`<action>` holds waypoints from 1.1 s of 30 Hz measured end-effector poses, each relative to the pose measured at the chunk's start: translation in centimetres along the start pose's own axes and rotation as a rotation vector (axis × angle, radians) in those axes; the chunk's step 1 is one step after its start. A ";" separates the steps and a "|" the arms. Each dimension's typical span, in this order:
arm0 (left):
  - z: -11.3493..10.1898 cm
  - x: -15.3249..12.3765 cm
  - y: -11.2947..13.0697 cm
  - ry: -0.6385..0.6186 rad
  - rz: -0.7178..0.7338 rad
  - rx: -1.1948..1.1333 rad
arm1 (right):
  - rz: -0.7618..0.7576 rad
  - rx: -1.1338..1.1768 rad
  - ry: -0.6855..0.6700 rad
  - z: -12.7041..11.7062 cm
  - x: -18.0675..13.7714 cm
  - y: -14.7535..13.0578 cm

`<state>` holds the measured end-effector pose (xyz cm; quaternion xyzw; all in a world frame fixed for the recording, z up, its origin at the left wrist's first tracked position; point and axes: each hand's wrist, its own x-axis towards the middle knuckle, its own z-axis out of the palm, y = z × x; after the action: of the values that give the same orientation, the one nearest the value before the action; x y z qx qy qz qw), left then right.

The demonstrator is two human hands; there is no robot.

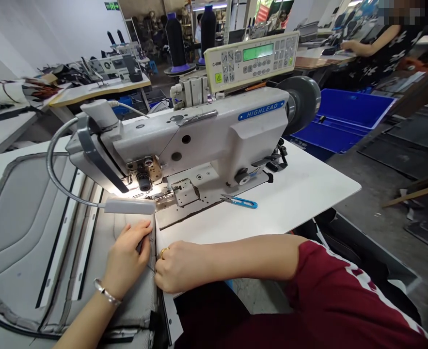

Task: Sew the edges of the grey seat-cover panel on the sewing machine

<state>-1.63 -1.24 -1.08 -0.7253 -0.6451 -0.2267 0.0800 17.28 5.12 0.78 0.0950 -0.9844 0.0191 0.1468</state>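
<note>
A grey padded fabric panel (126, 271) with dark edging lies under the head of a white sewing machine (199, 131). On its right part, just in front of the lit needle area, my left hand (128, 257) rests with curled fingers, thumb and forefinger gripping near the edge. A small dark patch shows between them; I cannot make out what it is. My right hand (179, 266), a ring on one finger, is closed around the panel's right edge by the table rim. A white strip (172, 320) hangs along that edge below it.
Blue thread snips (240, 201) lie on the white table (272, 203) right of the machine bed. A small lamp (129, 206) on a bent neck hangs close above my left hand. Behind are thread cones (177, 43), a blue bin (348, 116) and another person's arm (375, 43).
</note>
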 end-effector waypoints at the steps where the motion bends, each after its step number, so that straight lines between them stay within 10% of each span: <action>1: 0.1 0.2 -0.1 0.009 -0.009 -0.009 | 0.006 0.004 -0.008 0.1 0.0 0.0; 16: 1.0 3.8 -0.3 0.140 0.039 0.240 | 0.022 0.025 0.130 1.7 -0.4 -0.2; 27: 1.2 5.3 -1.6 -0.102 -0.160 0.213 | -0.032 0.059 0.217 0.6 -1.5 0.0; 33: -1.3 5.5 -1.7 -0.239 -0.170 0.096 | 0.409 0.654 0.018 0.5 -4.8 -6.3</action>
<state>-3.19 3.43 2.13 -0.6851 -0.7193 -0.1137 0.0177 22.83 -0.22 -1.02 -0.0618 -0.9237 0.3616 0.1106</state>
